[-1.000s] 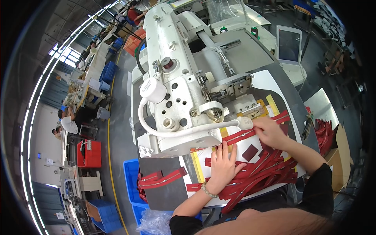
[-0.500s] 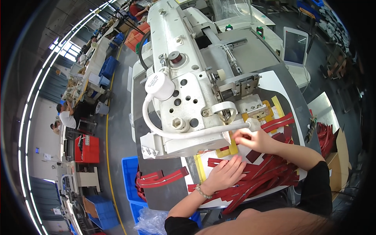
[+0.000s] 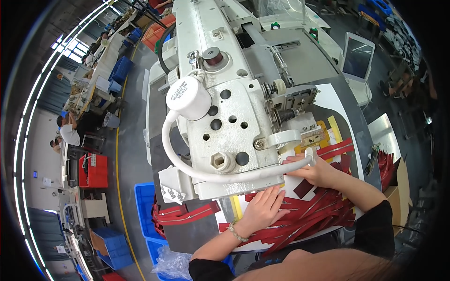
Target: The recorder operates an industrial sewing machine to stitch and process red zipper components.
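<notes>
My left hand [image 3: 261, 209] has its fingers stretched out flat, tips close to the lower edge of the white sewing machine head [image 3: 225, 136]. It lies over the left part of a heap of dark red zippers [image 3: 300, 218] with metal teeth. My right hand [image 3: 319, 173] is beside the machine head's right corner, fingers drawn together and pointing left. The white hose [image 3: 234, 178] partly covers it, and whatever its fingertips hold is hidden. Beyond that hand, a red zipper strip [image 3: 335, 149] lies near yellow plates [image 3: 323, 133].
More red zippers [image 3: 187, 214] hang over the table's left edge above a blue bin [image 3: 146, 210]. Clear plastic wrap [image 3: 173, 262] lies below. At right stand a cardboard box [image 3: 398, 196] with zippers and a screen [image 3: 358, 55]. A person [image 3: 69, 131] sits at a far-left bench.
My left hand has moved left and up toward the machine head. My right hand has shifted slightly right, its fingers now reaching farther behind the hose. The view has shifted, bringing the machine closer.
</notes>
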Demonstrator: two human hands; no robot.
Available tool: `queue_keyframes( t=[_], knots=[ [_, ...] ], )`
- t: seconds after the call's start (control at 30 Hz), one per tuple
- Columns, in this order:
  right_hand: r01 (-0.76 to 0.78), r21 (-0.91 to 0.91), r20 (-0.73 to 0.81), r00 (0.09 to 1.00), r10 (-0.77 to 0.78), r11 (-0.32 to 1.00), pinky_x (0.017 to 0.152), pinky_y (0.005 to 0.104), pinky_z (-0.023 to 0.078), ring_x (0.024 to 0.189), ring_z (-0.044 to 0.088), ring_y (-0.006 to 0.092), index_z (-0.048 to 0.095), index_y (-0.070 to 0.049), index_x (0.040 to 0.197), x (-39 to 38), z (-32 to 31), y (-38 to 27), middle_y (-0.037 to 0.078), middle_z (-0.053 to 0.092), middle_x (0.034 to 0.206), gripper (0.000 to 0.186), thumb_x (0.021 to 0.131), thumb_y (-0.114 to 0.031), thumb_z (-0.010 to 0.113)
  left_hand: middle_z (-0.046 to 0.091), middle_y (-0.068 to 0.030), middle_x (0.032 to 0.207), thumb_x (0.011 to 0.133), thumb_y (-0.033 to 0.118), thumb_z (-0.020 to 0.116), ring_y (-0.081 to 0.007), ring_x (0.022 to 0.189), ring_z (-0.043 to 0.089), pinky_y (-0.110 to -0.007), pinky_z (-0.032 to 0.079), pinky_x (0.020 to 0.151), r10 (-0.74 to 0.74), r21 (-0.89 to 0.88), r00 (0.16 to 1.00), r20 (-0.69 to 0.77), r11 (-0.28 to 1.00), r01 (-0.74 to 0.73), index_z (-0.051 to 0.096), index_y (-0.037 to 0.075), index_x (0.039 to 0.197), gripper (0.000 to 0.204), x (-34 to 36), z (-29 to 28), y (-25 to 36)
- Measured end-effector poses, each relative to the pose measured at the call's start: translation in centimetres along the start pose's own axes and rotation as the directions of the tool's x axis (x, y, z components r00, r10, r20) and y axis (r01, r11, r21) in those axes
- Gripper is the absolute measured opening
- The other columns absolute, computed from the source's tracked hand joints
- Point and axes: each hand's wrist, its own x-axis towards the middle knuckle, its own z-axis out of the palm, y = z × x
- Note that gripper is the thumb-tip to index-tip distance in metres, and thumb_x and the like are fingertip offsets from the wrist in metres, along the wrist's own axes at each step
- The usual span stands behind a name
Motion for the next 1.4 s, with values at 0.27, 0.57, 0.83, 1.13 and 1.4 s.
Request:
queue_keyframes(
  t=[0.27,0.57,0.83,1.13,1.4],
  knots=[
    [-0.029,-0.01,0.023,0.999,0.029,1.0,0.087,0.0422,0.051,0.102,0.062,0.0316,0.064,-0.011,0.114,-0.48,0.69,0.44,0.012,0.065,0.106,0.049,0.069,0.006,0.058,0.057,-0.0236,0.123,0.077,0.041,0.071,-0.0335,0.115,0.056,-0.038,0.045,0.093,-0.024,-0.063,1.0,0.018,0.998,0.025,0.06,-0.003,0.118,0.061,0.09,0.1,0.0],
    [-0.044,0.019,0.059,0.997,0.043,0.999,0.094,0.0412,0.048,0.111,0.059,0.0293,0.064,-0.01,0.112,-0.49,0.54,0.35,0.012,0.062,0.117,0.037,0.077,-0.001,0.059,0.057,-0.0229,0.124,0.078,0.042,0.071,-0.0299,0.115,0.058,-0.033,0.047,0.085,-0.043,-0.035,0.999,0.025,0.998,0.044,0.061,-0.001,0.118,0.059,-0.08,0.01,0.13],
    [-0.111,0.111,0.058,0.993,0.105,0.988,0.093,0.0408,0.048,0.108,0.059,0.0309,0.064,-0.009,0.111,-0.4,0.46,0.22,0.012,0.061,0.119,0.038,0.075,0.002,0.058,0.057,-0.0226,0.125,0.076,0.042,0.073,-0.0313,0.112,0.06,-0.032,0.051,0.083,-0.056,-0.063,0.998,0.03,0.996,0.058,0.062,0.0,0.117,0.06,-0.34,0.32,-0.1],
    [-0.104,0.106,0.068,0.993,0.097,0.989,0.09,0.041,0.049,0.104,0.06,0.0324,0.066,-0.008,0.107,-0.83,0.89,0.69,0.013,0.062,0.118,0.034,0.074,-0.001,0.059,0.058,-0.0214,0.123,0.075,0.041,0.074,-0.0311,0.109,0.061,-0.033,0.053,0.083,-0.048,-0.051,0.996,0.072,0.997,0.051,0.062,0.0,0.116,0.059,0.32,-0.39,0.05],
    [-0.067,0.071,0.073,0.995,0.062,0.995,0.09,0.0402,0.049,0.104,0.059,0.0303,0.067,-0.007,0.106,-0.9,0.7,0.68,0.012,0.062,0.118,0.032,0.075,-0.004,0.06,0.059,-0.0202,0.122,0.075,0.042,0.074,-0.0282,0.105,0.062,-0.032,0.053,0.084,-0.052,0.004,0.995,0.087,0.999,0.052,0.062,0.0,0.116,0.06,-0.12,-0.13,0.12]
  ],
)
